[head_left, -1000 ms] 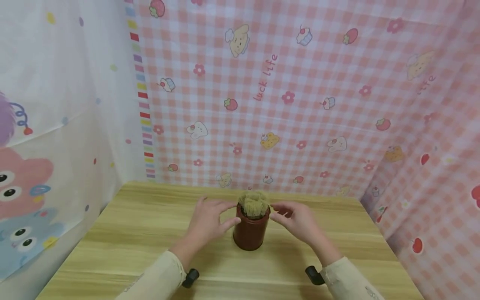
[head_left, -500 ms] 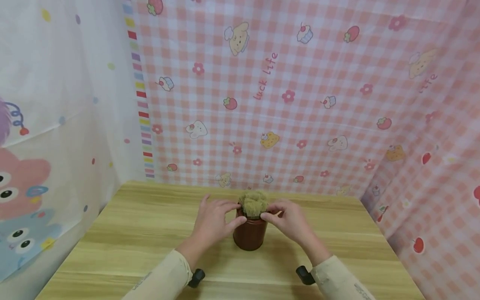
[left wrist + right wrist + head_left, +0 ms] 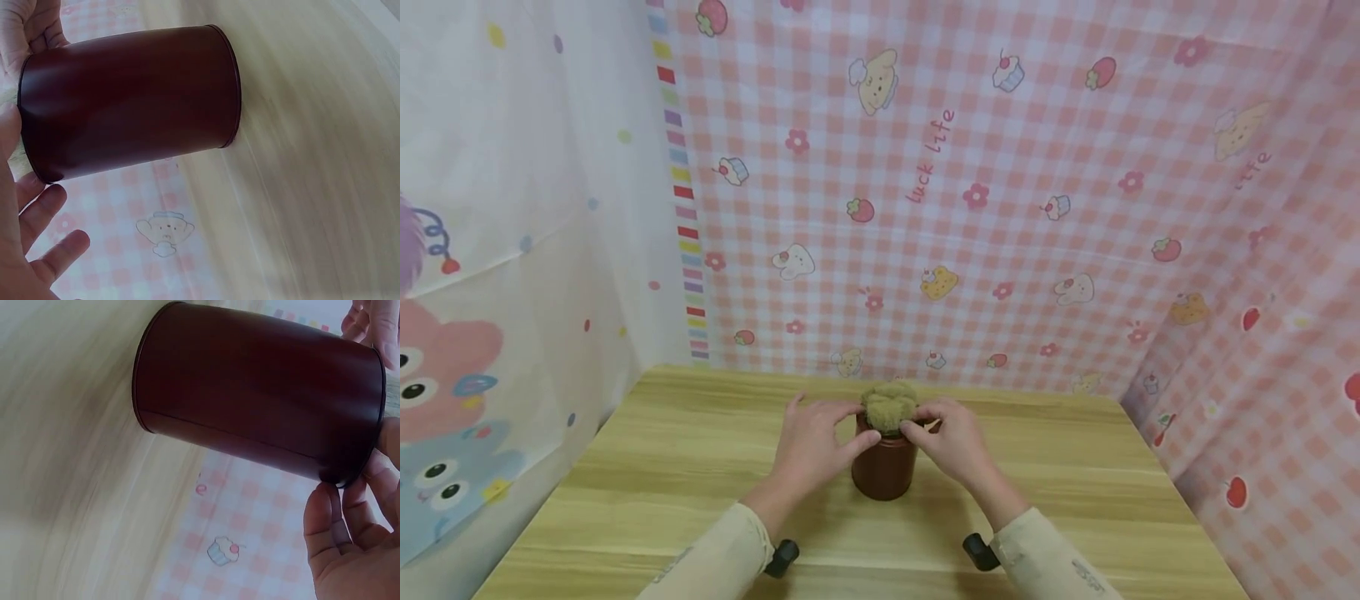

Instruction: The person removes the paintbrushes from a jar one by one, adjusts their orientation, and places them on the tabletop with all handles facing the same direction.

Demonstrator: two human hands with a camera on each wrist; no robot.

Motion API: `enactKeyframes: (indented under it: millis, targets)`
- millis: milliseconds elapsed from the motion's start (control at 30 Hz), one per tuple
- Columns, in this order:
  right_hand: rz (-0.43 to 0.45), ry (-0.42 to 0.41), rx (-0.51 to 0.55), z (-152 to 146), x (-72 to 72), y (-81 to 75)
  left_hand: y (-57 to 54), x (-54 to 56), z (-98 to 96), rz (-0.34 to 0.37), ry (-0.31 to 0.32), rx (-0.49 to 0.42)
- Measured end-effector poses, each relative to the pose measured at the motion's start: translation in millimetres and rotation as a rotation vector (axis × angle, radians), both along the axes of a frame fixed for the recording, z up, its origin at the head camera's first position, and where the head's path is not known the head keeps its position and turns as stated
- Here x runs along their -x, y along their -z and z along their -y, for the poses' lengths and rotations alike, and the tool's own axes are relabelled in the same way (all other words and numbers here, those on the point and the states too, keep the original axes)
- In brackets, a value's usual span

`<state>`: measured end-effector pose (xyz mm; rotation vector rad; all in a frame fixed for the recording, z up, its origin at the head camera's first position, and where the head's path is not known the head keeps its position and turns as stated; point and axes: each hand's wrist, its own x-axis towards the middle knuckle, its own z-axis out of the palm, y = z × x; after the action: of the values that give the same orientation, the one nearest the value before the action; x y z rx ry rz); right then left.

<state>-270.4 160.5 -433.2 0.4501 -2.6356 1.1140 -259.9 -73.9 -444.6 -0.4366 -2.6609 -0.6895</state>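
A dark red-brown cylindrical container (image 3: pixel 883 471) stands upright on the wooden table. From its mouth bulges a fuzzy olive-beige bundle (image 3: pixel 889 406), perhaps cloth; its lower part is hidden inside. My left hand (image 3: pixel 818 442) holds the rim from the left, thumb at the front and fingers farther back. On the opposite side, my right hand (image 3: pixel 951 442) grips the rim between thumb and fingers. Both wrist views show the container's smooth wall (image 3: pixel 131 103) with fingertips at its top edge; in the right wrist view, fingers (image 3: pixel 320 512) curl against the rim.
The light wood table (image 3: pixel 700 467) extends to both sides of the container. Behind it hangs a pink checked cloth (image 3: pixel 955 233) with cartoon prints. A white printed cloth (image 3: pixel 565 275) forms the left side. Black wrist devices (image 3: pixel 782 558) sit by both sleeves.
Both hands have closed in on the rim from its two sides. Since half a second ago, the container, its fuzzy bundle and the hands have shifted slightly left.
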Motion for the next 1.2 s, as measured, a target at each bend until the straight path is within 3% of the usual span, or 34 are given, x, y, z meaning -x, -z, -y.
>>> enactKeyframes:
  millis: [167, 400, 633, 767, 1033, 1200]
  targets:
    - [0.012, -0.005, 0.059, 6, 0.8, 3.3, 2.4, 1.7, 6.8, 0.012, 0.001, -0.039]
    - [0.088, 0.06, 0.193, 6, -0.4, 0.7, 0.7, 2.2, 7.3, 0.046, 0.006, -0.046]
    - [0.058, 0.105, 0.267, 7, 1.8, -3.2, 0.5, 2.2, 7.7, 0.058, -0.004, -0.038]
    - [0.059, 0.103, 0.325, 4, 2.0, -7.3, 1.2, 2.9, 7.8, 0.067, -0.003, -0.044]
    - [0.159, 0.098, 0.4, -6, 4.9, -17.6, 2.0, 3.8, 7.8, 0.084, -0.003, -0.065]
    - [0.156, 0.074, 0.43, -12, 7.2, -24.1, 3.1, 4.7, 7.5, 0.093, -0.003, -0.076]
